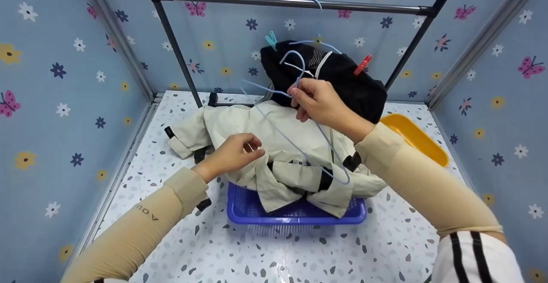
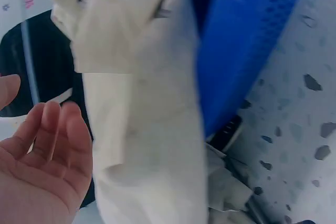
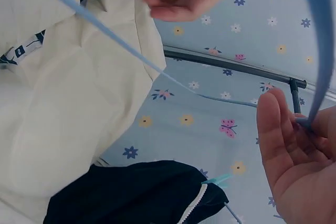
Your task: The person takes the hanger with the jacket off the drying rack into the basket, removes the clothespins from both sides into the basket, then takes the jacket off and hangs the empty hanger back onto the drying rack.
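In the head view my right hand (image 1: 319, 103) pinches a light blue wire hanger (image 1: 280, 131) just below its hook, and the hanger tilts over a cream jacket (image 1: 239, 122). My left hand (image 1: 233, 154) hovers by the jacket's left side, fingers loosely bent, holding nothing. The jacket lies heaped on a blue basket (image 1: 295, 220), its collar toward me. In the right wrist view the hanger's wire (image 3: 142, 56) runs from my right fingers across the jacket. The left wrist view shows the left palm (image 2: 42, 182) turned up, with the jacket beside it.
Behind stands a dark metal rack with a crossbar (image 1: 257, 0). A black garment (image 1: 351, 86) hangs there on another blue hanger, with a teal clothespin (image 1: 271, 40) and a red clothespin (image 1: 363, 65) on it. A yellow tray (image 1: 415, 139) lies at right. Flowered walls enclose the speckled surface.
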### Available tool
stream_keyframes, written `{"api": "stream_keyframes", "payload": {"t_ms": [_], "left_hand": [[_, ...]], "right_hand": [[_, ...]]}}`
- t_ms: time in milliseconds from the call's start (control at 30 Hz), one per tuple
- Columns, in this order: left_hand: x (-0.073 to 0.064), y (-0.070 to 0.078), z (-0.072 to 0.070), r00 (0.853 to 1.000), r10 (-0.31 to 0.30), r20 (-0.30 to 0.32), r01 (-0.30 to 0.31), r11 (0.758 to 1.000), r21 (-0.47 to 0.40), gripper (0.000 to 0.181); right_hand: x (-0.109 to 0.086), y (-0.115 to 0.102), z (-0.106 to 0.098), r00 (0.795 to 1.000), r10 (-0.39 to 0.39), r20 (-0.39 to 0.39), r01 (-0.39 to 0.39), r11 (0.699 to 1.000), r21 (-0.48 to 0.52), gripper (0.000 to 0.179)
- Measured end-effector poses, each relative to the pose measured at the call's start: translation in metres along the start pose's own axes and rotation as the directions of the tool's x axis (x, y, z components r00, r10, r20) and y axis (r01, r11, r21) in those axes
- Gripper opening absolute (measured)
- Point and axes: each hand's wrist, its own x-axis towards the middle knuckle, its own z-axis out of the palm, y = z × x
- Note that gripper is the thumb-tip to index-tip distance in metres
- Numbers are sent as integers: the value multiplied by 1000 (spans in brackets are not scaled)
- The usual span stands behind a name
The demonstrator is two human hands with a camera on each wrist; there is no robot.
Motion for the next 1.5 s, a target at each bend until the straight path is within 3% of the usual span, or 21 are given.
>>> {"api": "stream_keyframes", "payload": {"t_ms": [133,300,400,533,767,967,1133,1267,1367,1500], "left_hand": [[-4,-15,6,999,5,40,-7,999,51,41],[-9,-28,14,991,30,131,-46,992,118,51],[-9,-32,18,984,55,167,-86,980,181,50],[-9,-38,22,980,103,171,-146,955,258,42],[-13,-48,25,978,173,120,-202,930,308,24],[-19,-54,27,976,197,91,-216,930,298,23],[-23,-57,27,965,248,84,-262,924,277,23],[-27,-62,28,944,329,42,-325,893,312,20],[-29,-66,30,920,390,-34,-356,868,345,18],[-30,-70,32,897,410,-165,-330,870,365,21]], "right_hand": [[2,-1,-6,999,32,27,-33,999,37,24],[2,-1,-11,992,98,85,-106,990,91,24],[1,-3,-13,985,135,108,-147,982,117,25],[3,-7,-16,985,146,96,-156,981,111,25],[24,-11,-25,996,82,-23,-79,991,106,23],[44,-15,-32,987,88,-131,-81,995,61,20],[59,-15,-36,979,79,-187,-77,997,20,22],[70,-16,-39,971,110,-210,-103,994,44,24],[78,-16,-41,965,131,-226,-115,990,81,24],[89,-16,-41,956,140,-257,-113,987,117,22]]}}
